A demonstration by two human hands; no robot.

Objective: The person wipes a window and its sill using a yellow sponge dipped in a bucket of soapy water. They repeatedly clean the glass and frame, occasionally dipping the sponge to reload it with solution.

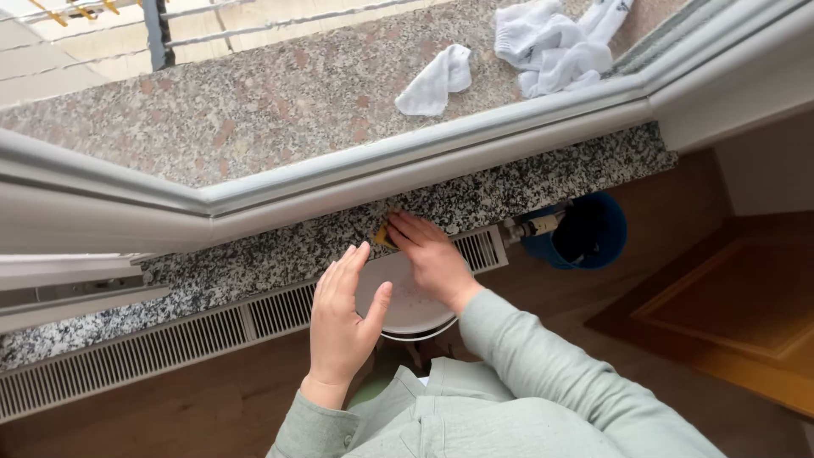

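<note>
**A:** Nearest the lens?

**B:** Grey-green sleeves, two bare hands. Left hand (339,318) raised flat, fingers (337,276) straight and close together, thumb spread out over the rim of a white bucket (407,315). Gripping nothing.

**A:** And the other?

**B:** Right hand (428,254) laid palm-down on the inner sill (551,182), fingers pressed together and flat over a yellow sponge (382,235). Only a small yellow corner visible at the fingertips, the rest hidden beneath the hand. Shape and thickness impossible to tell.

**A:** Location of that sponge?

**B:** On the speckled black-and-white granite ledge, just above the bucket, close to the front edge and near the grey window frame (407,161).

**A:** The bucket itself?

**B:** Round, white, pale inside, held below the ledge between the two hands. Partly covered by the left thumb.

**A:** Beneath the ledge?

**B:** Long white radiator grille (153,348) with fine vertical slats. Wooden floor underneath. To the right, a blue pail (606,229) beside a radiator valve (534,227), then a brown wooden panel (738,305).

**A:** Farther out?

**B:** Beyond the frame, an outer sill (280,102) of pinkish-grey granite. White socks (551,42) heaped at the far right, one more sock (437,80) lying apart to their left. Metal railing (157,34) at the top left.
</note>
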